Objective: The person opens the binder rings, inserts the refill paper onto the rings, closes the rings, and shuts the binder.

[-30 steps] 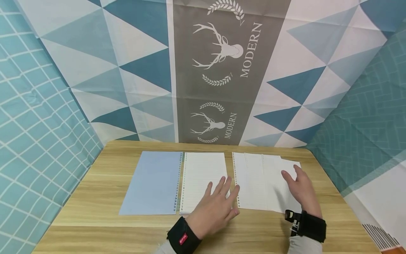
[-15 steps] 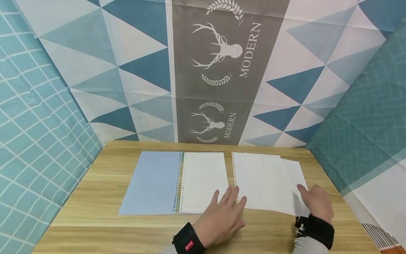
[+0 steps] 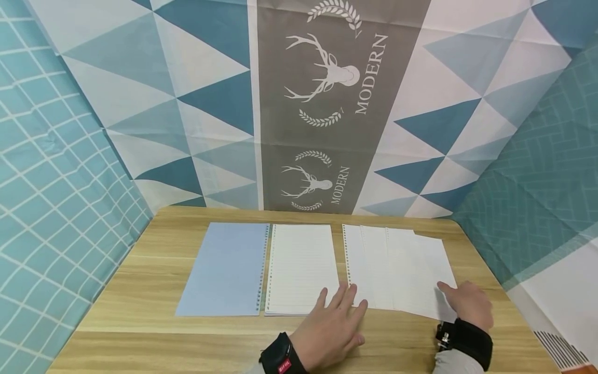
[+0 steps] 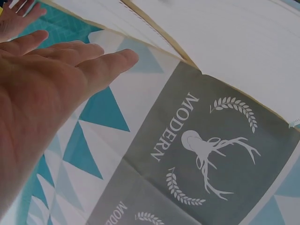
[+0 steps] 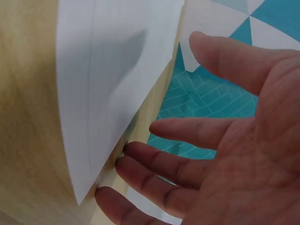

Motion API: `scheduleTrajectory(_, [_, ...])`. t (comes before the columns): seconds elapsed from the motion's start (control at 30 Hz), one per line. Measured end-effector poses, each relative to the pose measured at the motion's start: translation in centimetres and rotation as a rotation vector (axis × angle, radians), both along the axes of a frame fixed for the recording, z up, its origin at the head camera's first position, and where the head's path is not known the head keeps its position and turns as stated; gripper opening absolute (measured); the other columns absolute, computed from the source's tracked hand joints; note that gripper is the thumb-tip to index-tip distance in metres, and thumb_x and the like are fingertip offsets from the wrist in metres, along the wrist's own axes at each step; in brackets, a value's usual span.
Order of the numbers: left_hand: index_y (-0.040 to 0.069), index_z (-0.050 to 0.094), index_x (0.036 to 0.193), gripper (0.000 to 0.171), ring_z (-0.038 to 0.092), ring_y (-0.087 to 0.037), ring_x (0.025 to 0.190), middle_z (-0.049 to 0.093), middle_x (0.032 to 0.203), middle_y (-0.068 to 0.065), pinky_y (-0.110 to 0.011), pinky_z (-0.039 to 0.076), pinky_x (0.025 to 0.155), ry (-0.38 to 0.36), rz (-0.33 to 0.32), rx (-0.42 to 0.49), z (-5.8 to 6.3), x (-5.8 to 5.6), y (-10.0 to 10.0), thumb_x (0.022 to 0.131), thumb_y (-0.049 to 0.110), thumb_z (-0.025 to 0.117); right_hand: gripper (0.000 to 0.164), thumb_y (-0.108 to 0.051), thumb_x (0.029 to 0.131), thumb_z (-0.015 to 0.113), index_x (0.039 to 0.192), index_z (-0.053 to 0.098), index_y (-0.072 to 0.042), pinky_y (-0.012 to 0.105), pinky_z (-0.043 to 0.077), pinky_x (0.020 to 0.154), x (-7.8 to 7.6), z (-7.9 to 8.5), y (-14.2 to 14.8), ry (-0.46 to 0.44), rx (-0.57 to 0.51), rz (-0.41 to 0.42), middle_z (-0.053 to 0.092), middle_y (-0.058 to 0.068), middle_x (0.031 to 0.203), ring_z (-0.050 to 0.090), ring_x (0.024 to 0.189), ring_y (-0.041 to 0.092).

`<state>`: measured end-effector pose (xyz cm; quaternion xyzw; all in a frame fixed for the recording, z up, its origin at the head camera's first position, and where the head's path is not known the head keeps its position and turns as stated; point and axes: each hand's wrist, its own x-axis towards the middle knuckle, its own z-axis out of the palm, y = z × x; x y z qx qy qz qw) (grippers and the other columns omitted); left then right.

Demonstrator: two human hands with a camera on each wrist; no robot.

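In the head view a stack of lined loose-leaf paper (image 3: 301,259) lies mid-table, with punched holes along its left edge. Over its lower right corner my left hand (image 3: 329,330) spreads its fingers; whether they touch the paper I cannot tell. Several overlapping white sheets (image 3: 397,270) fan out to the right. By their lower right corner is my right hand (image 3: 471,305). The right wrist view shows that hand's fingers (image 5: 159,157) beside the sheet's edge (image 5: 117,93), the thumb apart from it and nothing gripped.
A blue notebook cover (image 3: 221,270) with holes along its right edge lies left of the stack. The wooden table (image 3: 140,337) ends at a patterned cloth backdrop (image 3: 317,104). Teal cloths hang at both sides.
My right hand has come down and right, from above the fanned sheets to their lower right corner. My left hand has drifted slightly right and toward me. The papers look unmoved.
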<state>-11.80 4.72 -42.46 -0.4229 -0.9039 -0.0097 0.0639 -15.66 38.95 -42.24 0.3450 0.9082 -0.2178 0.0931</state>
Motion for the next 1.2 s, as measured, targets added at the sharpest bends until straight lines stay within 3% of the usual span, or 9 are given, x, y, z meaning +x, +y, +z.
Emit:
scheduleTrajectory(0.13, [0.02,0.041,0.154,0.061,0.04,-0.031,0.15,0.039,0.161,-0.014,-0.055,0.047,0.109,0.01,0.003,-0.01,-0.3,0.1,0.0,0.104,0.056,0.043,0.077,-0.047,0.095,0.057,0.133,0.041,0.018,0.067,0.05,0.087,-0.2,-0.7,-0.1,-0.016,-0.014,-0.023,0.038,0.047,0.125,0.038,0.121,0.063])
scheduleTrajectory(0.5, [0.021,0.045,0.149,0.059,0.042,-0.029,0.148,0.043,0.158,-0.014,-0.054,0.051,0.104,-0.004,0.011,-0.02,-1.1,0.0,0.0,0.102,0.056,0.049,0.075,-0.036,0.09,0.069,0.131,0.034,0.016,0.066,0.047,0.087,-0.2,-1.3,-0.1,-0.009,-0.048,-0.073,0.033,0.043,0.117,0.034,0.119,0.062])
scheduleTrajectory(0.7, [0.021,0.045,0.148,0.059,0.044,-0.03,0.146,0.042,0.159,-0.013,-0.054,0.051,0.102,-0.061,0.018,-0.043,-1.2,0.1,0.0,0.102,0.057,0.048,0.071,-0.031,0.089,0.069,0.128,0.035,0.016,0.067,0.046,0.089,-0.2,-1.3,-0.2,0.02,-0.086,-0.086,0.031,0.044,0.117,0.033,0.119,0.063])
scheduleTrajectory(0.97, [0.022,0.043,0.15,0.06,0.044,-0.03,0.146,0.042,0.16,-0.013,-0.053,0.051,0.103,-0.075,0.022,-0.051,-1.0,0.2,0.0,0.102,0.057,0.047,0.067,-0.027,0.086,0.071,0.122,0.036,0.018,0.063,0.049,0.082,-0.5,-1.4,0.0,0.037,-0.077,-0.08,0.034,0.041,0.109,0.041,0.109,0.062])
scheduleTrajectory(1.2, [0.022,0.043,0.151,0.059,0.045,-0.03,0.146,0.042,0.16,-0.012,-0.053,0.05,0.104,-0.113,0.026,-0.08,-1.1,0.1,0.0,0.103,0.056,0.046,0.064,-0.029,0.085,0.074,0.119,0.044,0.016,0.051,0.053,0.07,-0.7,-1.6,0.3,0.024,-0.045,-0.081,0.048,0.039,0.106,0.056,0.096,0.051])
